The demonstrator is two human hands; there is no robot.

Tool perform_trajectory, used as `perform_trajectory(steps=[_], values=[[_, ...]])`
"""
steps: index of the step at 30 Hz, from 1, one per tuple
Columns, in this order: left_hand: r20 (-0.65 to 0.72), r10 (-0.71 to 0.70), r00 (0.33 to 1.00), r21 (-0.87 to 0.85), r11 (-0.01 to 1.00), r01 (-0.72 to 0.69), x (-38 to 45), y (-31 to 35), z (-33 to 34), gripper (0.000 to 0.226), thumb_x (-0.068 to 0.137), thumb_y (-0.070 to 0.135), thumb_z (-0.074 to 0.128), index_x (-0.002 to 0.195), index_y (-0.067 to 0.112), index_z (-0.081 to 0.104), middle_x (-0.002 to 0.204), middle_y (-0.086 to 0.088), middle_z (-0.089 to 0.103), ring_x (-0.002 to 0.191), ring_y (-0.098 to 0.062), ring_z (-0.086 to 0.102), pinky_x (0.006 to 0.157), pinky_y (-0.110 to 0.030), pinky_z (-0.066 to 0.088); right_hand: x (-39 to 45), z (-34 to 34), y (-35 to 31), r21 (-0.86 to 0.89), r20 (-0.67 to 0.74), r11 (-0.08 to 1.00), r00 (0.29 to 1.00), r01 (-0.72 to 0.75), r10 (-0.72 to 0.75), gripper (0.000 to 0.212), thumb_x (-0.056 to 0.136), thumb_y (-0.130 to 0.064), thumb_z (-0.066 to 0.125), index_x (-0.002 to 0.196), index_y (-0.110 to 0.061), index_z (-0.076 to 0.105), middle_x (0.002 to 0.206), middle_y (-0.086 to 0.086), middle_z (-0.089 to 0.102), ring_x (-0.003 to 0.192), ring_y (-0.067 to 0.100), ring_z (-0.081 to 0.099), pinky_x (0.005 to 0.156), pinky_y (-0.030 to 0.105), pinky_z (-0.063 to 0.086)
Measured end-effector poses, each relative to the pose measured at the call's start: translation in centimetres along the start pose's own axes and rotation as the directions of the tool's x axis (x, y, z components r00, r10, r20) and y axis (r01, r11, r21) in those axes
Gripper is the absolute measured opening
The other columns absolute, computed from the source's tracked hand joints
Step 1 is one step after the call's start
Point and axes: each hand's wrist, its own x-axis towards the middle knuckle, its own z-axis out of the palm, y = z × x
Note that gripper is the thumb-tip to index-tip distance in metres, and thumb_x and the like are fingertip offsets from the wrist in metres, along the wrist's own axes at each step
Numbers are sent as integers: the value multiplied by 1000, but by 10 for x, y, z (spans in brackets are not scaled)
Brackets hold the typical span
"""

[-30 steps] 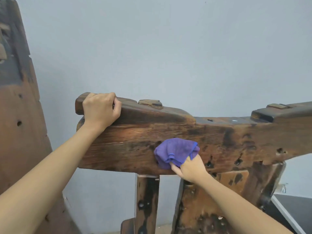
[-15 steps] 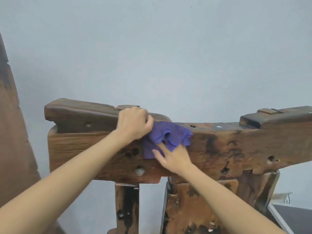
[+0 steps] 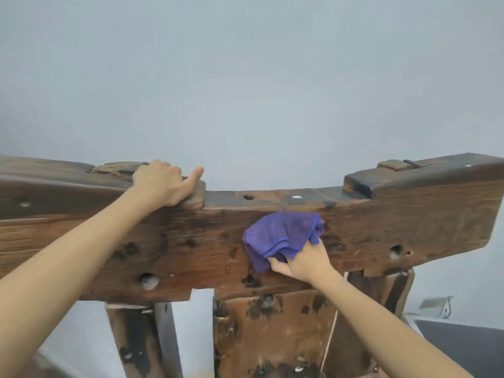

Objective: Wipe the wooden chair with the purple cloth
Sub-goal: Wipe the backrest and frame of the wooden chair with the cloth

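At about five o'clock from the middle of the view, the purple cloth point(image 3: 281, 238) lay bunched against the front face of the wooden chair point(image 3: 409, 227), on its broad top rail, just below the rail's dipped centre. The right hand point(image 3: 302, 261) gripped the cloth from beneath, thumb pinching the lower folds and the hidden fingers apparently pressing it to the wood. The left hand point(image 3: 163, 184) rested at ten o'clock from the cloth, curled over the raised left shoulder of the rail, thumb lifted free, seemingly steadying the frame.

The cloth looked soft, light and limp, likely to crumple and slide unless kept wadded in the palm; holding it by its gathered lower edge seemed sensible. The chair appeared heavy, stiff and rough, pitted with holes and knots that could snag fibres; its upper edge offered the surest hold.

The rail's long axis ran from nine o'clock to three o'clock across the view, ends rising slightly, its wide face turned toward the person. Slats point(image 3: 272, 334) dropped toward six o'clock below it. A plain grey wall point(image 3: 245, 77) stood behind.
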Motion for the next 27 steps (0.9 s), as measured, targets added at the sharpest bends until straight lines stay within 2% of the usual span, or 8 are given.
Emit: perform_trajectory(steps=[3,7,10,13,18,20,23,27], values=[[162,-134,978,80,989,122,20,33,-7,97,90,77,1,134,14,60,140,-17,57,131,-35,49,93,-45,37,-34,-14,56,-38,2,992,993,-118,118,44,87,-57,53,69,-23,75,61,-1,67,57,27,66,48,26,44],[172,-158,972,-84,981,174,21,32,6,94,94,70,-1,141,9,53,146,-21,52,133,-39,49,106,-49,36,-68,-33,117,-90,-88,963,965,-254,246,73,99,-67,32,67,-15,72,62,6,66,58,30,66,51,30,45],[141,-199,970,-86,974,212,18,34,5,93,95,67,-2,139,8,54,143,-21,55,130,-39,51,102,-48,39,-85,-44,149,-132,-135,889,897,-438,422,77,101,-66,26,98,-8,75,91,20,72,83,40,69,64,40,52],[100,-228,968,-91,967,237,16,44,3,93,96,66,-2,134,8,59,136,-21,60,125,-39,55,97,-47,41,-78,-40,151,-2,-192,730,717,-684,671,68,100,-55,29,152,-13,42,147,24,48,135,42,44,103,52,41],[67,-257,964,-94,960,263,16,48,3,90,97,65,1,125,7,64,125,-20,66,116,-38,60,83,-42,38,-14,-8,63,349,-280,382,294,-856,914,74,105,-58,11,161,-12,25,166,18,26,152,42,23,123,58,11],[43,-261,964,-95,960,264,17,48,5,89,97,64,2,121,7,66,119,-19,67,110,-37,61,77,-40,35,0,5,20,367,-240,400,330,-840,913,71,105,-57,12,161,-14,25,166,18,26,153,42,20,123,58,9],[39,-258,965,-103,960,261,16,50,4,84,99,62,6,117,7,66,115,-19,68,104,-36,61,76,-39,33,15,24,-49,296,-159,507,482,-809,862,63,107,-52,17,156,-14,31,160,23,36,149,44,26,120,63,14],[34,-250,968,-107,962,252,18,46,3,61,97,52,24,114,9,64,115,-18,67,105,-36,61,75,-38,34,21,47,-134,157,-7,816,826,-556,564,51,99,-49,43,140,-24,59,137,15,64,131,42,50,111,57,25]])
